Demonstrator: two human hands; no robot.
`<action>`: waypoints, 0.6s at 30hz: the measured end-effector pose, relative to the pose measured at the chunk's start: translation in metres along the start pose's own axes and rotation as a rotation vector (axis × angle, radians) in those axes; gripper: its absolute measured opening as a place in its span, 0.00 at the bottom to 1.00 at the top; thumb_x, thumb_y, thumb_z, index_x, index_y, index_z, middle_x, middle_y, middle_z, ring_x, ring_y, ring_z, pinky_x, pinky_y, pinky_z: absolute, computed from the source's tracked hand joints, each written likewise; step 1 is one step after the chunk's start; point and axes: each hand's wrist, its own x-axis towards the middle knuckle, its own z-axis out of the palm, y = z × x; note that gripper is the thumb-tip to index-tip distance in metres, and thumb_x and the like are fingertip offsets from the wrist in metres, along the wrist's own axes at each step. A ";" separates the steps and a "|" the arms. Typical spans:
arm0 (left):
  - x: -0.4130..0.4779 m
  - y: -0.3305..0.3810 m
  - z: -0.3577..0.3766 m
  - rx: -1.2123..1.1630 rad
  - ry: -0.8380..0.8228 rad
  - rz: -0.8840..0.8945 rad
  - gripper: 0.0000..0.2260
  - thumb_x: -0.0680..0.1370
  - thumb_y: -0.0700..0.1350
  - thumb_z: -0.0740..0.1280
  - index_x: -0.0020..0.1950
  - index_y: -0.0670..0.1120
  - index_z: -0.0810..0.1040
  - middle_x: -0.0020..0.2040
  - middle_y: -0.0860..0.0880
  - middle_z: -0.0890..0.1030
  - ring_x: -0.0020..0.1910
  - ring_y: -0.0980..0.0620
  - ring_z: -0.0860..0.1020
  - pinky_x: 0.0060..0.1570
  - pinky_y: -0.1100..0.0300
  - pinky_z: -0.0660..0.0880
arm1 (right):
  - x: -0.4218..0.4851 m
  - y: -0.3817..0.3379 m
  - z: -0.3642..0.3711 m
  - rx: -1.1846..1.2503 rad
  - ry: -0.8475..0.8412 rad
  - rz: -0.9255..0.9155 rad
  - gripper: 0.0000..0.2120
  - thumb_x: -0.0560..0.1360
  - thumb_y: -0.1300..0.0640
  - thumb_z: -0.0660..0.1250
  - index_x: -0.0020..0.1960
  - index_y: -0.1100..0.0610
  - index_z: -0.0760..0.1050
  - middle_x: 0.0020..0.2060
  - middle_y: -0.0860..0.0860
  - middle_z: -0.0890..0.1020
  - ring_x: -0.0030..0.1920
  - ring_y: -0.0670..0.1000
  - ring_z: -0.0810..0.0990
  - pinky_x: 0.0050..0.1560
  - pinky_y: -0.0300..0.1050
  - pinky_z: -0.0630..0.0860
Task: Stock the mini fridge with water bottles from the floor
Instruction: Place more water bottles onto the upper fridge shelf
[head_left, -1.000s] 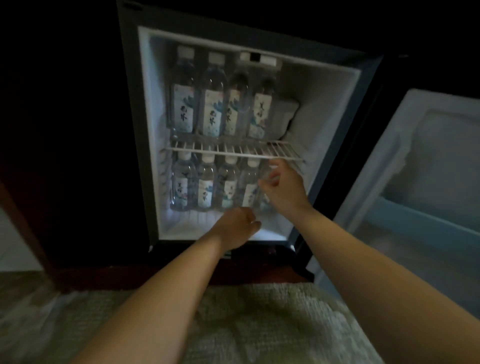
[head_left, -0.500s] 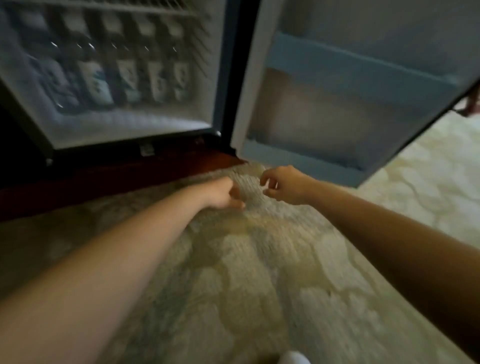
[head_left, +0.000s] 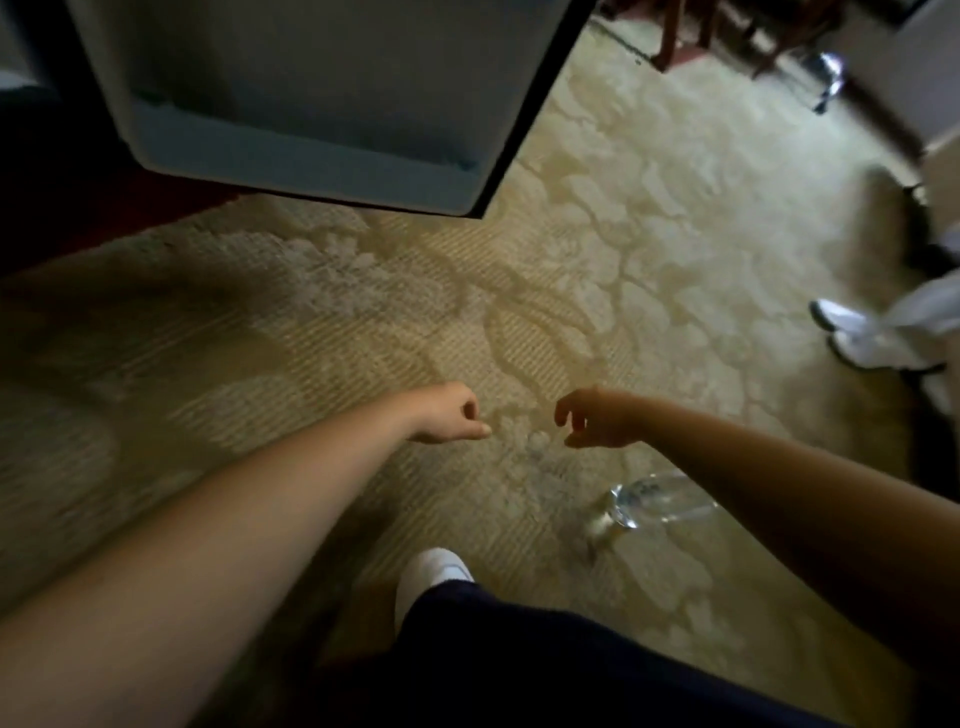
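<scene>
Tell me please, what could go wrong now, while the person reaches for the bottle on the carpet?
1. The water bottle lies on its side, partly hidden under the right forearm; it may roll when touched, or a blind reach with the right hand may miss it.
2. The open fridge door hangs over the carpet just ahead; rising carelessly, the person could bump it.
3. The white shoe is near the bottle and might kick it.
</scene>
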 end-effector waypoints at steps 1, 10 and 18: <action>0.005 0.009 0.007 0.002 -0.018 0.020 0.18 0.78 0.52 0.63 0.59 0.38 0.77 0.58 0.41 0.80 0.57 0.45 0.78 0.56 0.57 0.73 | -0.003 0.009 0.010 -0.001 -0.020 0.030 0.20 0.77 0.54 0.64 0.67 0.57 0.70 0.65 0.56 0.73 0.64 0.55 0.73 0.63 0.48 0.70; 0.010 0.058 0.039 0.037 -0.144 0.107 0.21 0.79 0.56 0.60 0.60 0.40 0.76 0.58 0.41 0.79 0.57 0.44 0.77 0.55 0.53 0.73 | -0.024 0.074 0.063 -0.191 -0.136 0.305 0.40 0.70 0.50 0.73 0.75 0.52 0.56 0.75 0.55 0.59 0.73 0.62 0.63 0.69 0.63 0.66; 0.009 0.038 0.004 0.118 -0.028 0.016 0.19 0.78 0.54 0.62 0.60 0.40 0.75 0.56 0.42 0.79 0.51 0.45 0.77 0.50 0.56 0.72 | -0.029 0.088 0.065 -0.393 -0.305 0.324 0.45 0.69 0.46 0.72 0.77 0.53 0.51 0.73 0.56 0.66 0.71 0.57 0.68 0.69 0.51 0.69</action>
